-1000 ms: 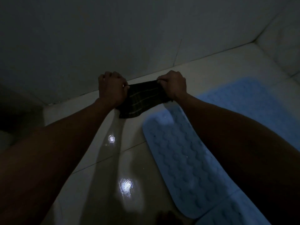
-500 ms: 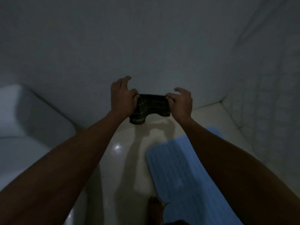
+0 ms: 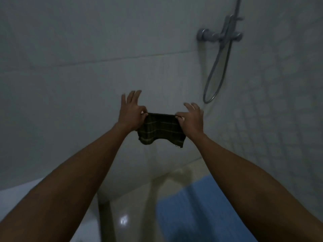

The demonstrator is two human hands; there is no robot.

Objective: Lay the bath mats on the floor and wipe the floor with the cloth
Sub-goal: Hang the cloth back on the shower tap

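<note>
A small dark checked cloth (image 3: 161, 131) hangs in the air in front of the tiled wall, stretched between my two hands. My left hand (image 3: 132, 113) pinches its top left corner with thumb and forefinger, other fingers spread. My right hand (image 3: 191, 119) pinches the top right corner the same way. A blue bath mat (image 3: 190, 213) lies flat on the glossy floor (image 3: 132, 212) at the lower right, partly hidden by my right forearm.
A chrome shower mixer (image 3: 219, 34) with a looped hose (image 3: 214, 79) is fixed to the wall at the upper right. A white fixture (image 3: 19, 191) shows at the lower left behind my left arm. Small-tiled wall (image 3: 286, 105) closes the right side.
Both hands have lifted the cloth from the floor up to wall height, and the view has tilted upward. The grip changed from fists to fingertip pinches at the corners.
</note>
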